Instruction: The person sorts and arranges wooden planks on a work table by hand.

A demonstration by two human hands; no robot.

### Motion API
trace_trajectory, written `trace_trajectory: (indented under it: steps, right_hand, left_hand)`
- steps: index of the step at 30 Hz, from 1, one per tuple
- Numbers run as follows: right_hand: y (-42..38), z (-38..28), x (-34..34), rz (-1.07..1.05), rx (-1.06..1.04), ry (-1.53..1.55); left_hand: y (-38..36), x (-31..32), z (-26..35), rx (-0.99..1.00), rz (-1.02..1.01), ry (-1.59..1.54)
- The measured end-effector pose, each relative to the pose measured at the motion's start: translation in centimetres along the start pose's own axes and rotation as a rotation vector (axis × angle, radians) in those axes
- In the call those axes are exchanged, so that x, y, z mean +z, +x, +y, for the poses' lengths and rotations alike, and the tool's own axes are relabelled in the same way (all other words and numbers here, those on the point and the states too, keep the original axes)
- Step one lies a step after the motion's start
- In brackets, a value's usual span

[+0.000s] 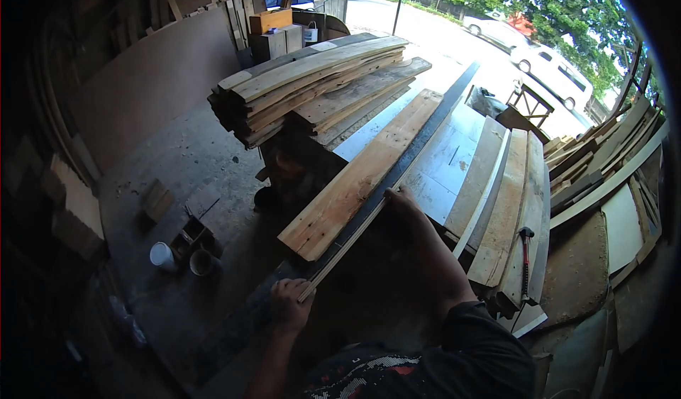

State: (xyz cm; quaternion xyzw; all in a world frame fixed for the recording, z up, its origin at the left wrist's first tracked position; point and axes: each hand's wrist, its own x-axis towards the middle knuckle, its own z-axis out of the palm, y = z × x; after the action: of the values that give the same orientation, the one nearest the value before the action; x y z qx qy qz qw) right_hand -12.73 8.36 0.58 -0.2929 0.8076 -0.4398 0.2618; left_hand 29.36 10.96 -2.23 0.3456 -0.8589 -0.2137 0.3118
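Observation:
A wide wooden plank point(365, 175) lies slanting across the work surface, beside a long dark straight strip point(418, 143). Along the near side of the strip runs a thin light wooden strip point(340, 257). My left hand point(291, 303) is closed around the near end of this thin strip. Farther along, my right hand point(403, 202) grips the same strip, fingers curled over its edge. Under the plank and strips a pale sheet point(443, 161) shows on the bench.
A stack of rough boards point(319, 80) stands beyond the plank. More boards point(500, 214) lie to the right, with a hammer point(526, 264) on them. A white bucket point(162, 256) and a wooden box point(193, 236) are on the floor at left. Vehicles point(550, 73) stand outside.

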Motion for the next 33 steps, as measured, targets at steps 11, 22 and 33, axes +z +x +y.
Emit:
trace_trajectory:
  steps: [11,22,33]
  right_hand:
    - [3.6,2.7,1.0,-0.089,-0.023,0.622]
    - [-2.9,1.1,3.6,0.136,-0.069,0.303]
    - [-10.5,0.4,13.5,0.087,-0.089,0.428]
  left_hand:
    - [1.4,1.6,-0.9,-0.069,-0.063,-0.11]
    - [-7.0,-6.2,-1.7,-0.323,-0.013,-0.203]
    - [-22.8,-22.2,-11.3,-0.522,0.171,-0.349]
